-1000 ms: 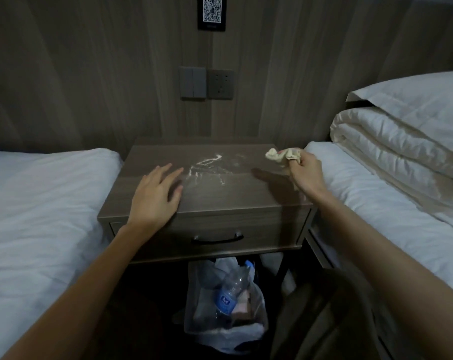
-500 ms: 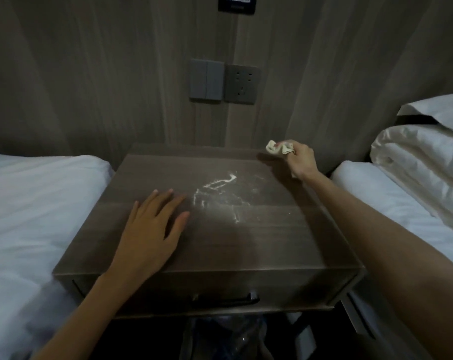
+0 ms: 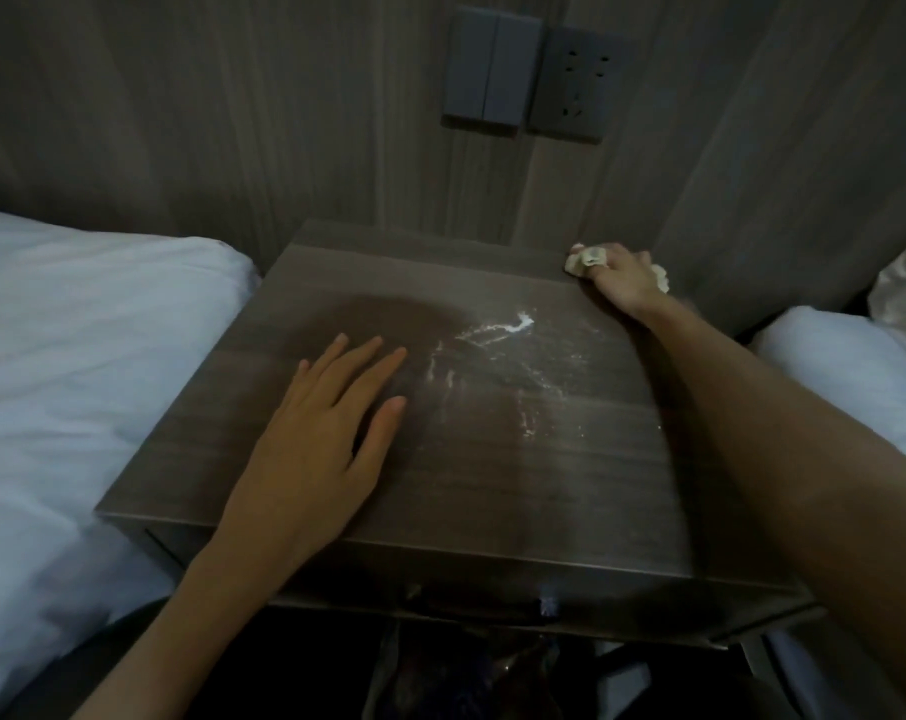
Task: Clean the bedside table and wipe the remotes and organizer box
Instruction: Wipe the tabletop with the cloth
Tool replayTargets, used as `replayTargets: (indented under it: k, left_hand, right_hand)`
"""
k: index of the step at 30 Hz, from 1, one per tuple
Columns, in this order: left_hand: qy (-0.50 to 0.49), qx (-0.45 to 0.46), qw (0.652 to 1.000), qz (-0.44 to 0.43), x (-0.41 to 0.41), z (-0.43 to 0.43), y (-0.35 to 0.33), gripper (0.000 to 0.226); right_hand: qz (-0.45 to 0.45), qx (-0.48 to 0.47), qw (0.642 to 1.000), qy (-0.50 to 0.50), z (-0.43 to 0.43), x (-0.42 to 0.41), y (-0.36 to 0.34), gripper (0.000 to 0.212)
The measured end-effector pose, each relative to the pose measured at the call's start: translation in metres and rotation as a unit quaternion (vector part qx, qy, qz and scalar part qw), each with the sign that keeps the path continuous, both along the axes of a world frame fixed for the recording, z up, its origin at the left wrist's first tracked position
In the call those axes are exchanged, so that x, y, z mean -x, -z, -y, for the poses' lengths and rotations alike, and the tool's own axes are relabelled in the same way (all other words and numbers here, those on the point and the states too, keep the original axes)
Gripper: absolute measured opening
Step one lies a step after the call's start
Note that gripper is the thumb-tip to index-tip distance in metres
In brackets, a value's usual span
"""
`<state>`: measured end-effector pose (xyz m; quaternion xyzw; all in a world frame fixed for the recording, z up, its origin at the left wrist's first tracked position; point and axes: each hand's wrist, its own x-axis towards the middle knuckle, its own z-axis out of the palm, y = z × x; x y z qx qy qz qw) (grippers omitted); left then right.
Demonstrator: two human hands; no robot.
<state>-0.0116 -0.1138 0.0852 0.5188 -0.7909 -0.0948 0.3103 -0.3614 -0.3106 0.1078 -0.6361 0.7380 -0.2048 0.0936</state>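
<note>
The dark wooden bedside table (image 3: 492, 491) fills the middle of the head view. White powdery streaks (image 3: 497, 330) smear its top near the centre. My left hand (image 3: 326, 428) lies flat on the left half of the top, fingers straight. My right hand (image 3: 622, 283) is at the table's far right corner, gripping a crumpled cream cloth (image 3: 586, 259) and holding it down on the wood. No remotes or organizer box are in view.
White beds flank the table: one on the left (image 3: 77, 381), one on the right (image 3: 856, 366). A wood-panelled wall with a switch (image 3: 487, 77) and a socket (image 3: 578, 90) stands directly behind. A plastic bag (image 3: 471, 678) sits under the table.
The view has closed in and tilted down on the table. My right hand carried the cloth from the right edge to the far right corner. My left hand stayed flat on the top.
</note>
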Motion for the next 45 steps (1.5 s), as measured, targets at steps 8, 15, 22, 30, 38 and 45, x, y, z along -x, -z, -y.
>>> replayTargets:
  k: [8, 15, 22, 30, 38, 45]
  left_hand:
    - [-0.006, -0.01, 1.0, -0.019, 0.001, -0.003, -0.004, 0.05]
    - [-0.002, -0.016, 0.999, -0.027, 0.001, -0.004, -0.005, 0.048]
    - [-0.004, 0.002, 1.0, -0.026, 0.0, -0.005, -0.004, 0.043]
    - [0.002, 0.039, 0.998, -0.055, -0.001, -0.004, 0.0, 0.038]
    - [0.021, -0.008, 0.997, -0.069, -0.004, -0.001, -0.002, 0.039]
    - [0.03, -0.022, 0.997, -0.07, -0.007, -0.002, -0.007, 0.041]
  right_hand:
    - [0.167, -0.012, 0.984, -0.051, -0.036, -0.012, -0.005, 0.031]
    - [0.214, -0.054, 0.971, -0.096, -0.093, -0.005, -0.007, 0.027]
    - [0.242, -0.05, 0.964, -0.101, -0.155, -0.017, -0.004, 0.026]
    - [0.251, -0.057, 0.956, -0.144, -0.235, -0.066, -0.007, 0.03]
    - [0.196, -0.015, 0.956, -0.217, -0.285, -0.102, 0.009, 0.037]
    - [0.181, -0.002, 0.958, -0.222, -0.313, -0.119, -0.001, 0.031]
